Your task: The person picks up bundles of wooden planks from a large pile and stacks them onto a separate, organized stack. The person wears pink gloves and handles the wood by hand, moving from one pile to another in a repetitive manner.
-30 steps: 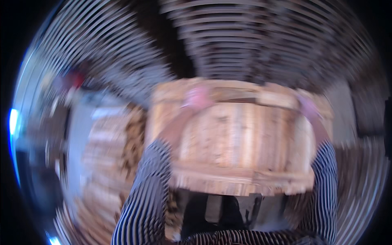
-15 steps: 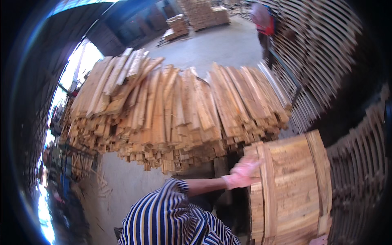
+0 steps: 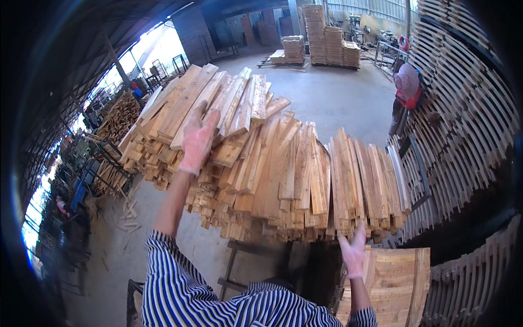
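Note:
My left hand point(image 3: 198, 140), in a pink work glove, reaches out over the near ends of the wooden slats point(image 3: 188, 111) on the left side of a large pile. Its fingers are stretched out with the thumb apart; whether they touch the wood I cannot tell. Lower and to the right, my right hand point(image 3: 354, 252), also gloved in pink, points up with its fingers spread. It is close to the near ends of the right-hand slats point(image 3: 348, 185). Just beside it is a panel of joined boards point(image 3: 396, 278) with crosswise strips.
Under the pile shows a dark metal frame point(image 3: 231, 267). Tall racks of stacked slats point(image 3: 463, 103) line the right side, where another person point(image 3: 406, 92) stands. Stacks of wood point(image 3: 324, 43) are farther back. Scrap sticks point(image 3: 129, 212) lie on the floor at left.
A hand has left the board panel. Both my hands now reach toward the slat pile, the left one far to the left. The view has shifted, and the panel sits lower.

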`<state>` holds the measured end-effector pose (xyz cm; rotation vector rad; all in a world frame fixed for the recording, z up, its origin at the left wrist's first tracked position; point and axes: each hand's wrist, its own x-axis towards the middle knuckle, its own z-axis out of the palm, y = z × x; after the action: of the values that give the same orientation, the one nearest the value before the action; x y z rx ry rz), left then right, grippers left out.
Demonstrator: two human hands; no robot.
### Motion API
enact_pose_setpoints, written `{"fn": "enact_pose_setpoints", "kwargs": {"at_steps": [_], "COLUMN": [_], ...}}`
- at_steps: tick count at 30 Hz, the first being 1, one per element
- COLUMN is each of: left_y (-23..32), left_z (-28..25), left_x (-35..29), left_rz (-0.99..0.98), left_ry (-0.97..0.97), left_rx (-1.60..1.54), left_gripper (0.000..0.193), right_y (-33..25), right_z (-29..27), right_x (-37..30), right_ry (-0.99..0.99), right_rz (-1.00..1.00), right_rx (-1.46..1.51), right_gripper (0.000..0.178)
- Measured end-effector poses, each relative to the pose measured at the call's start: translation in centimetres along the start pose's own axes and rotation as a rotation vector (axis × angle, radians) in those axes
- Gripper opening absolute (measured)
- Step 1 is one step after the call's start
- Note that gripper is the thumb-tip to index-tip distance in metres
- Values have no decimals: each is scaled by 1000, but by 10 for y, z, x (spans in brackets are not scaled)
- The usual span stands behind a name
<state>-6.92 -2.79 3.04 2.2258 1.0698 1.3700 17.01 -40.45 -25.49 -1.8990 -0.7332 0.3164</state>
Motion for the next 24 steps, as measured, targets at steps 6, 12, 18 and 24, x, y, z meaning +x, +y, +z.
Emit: {"fn": "enact_pose_setpoints", "kwargs": {"at_steps": [6,12,18,24], "left_y": [-54,-31,-16,-51], "left_z": [13,65,95,175], "left_x": [45,41,7,-56], "left_rz": [-340,-161,-93,214], "left_ry": [-437,-524,-701,-349], "left_rx": [525,237,385,316], "left_gripper": [103,104,91,78], "right_y": [-177,-274,-246,-180], "right_z": [121,182,207,197], "right_x": [146,268,295,285], "right_ry": [-286,-531,-935,-783], "right_rz": [-314,-87,272,308], "right_rx": [94,460,784,838], "right_gripper": [97,106,99,67]}}
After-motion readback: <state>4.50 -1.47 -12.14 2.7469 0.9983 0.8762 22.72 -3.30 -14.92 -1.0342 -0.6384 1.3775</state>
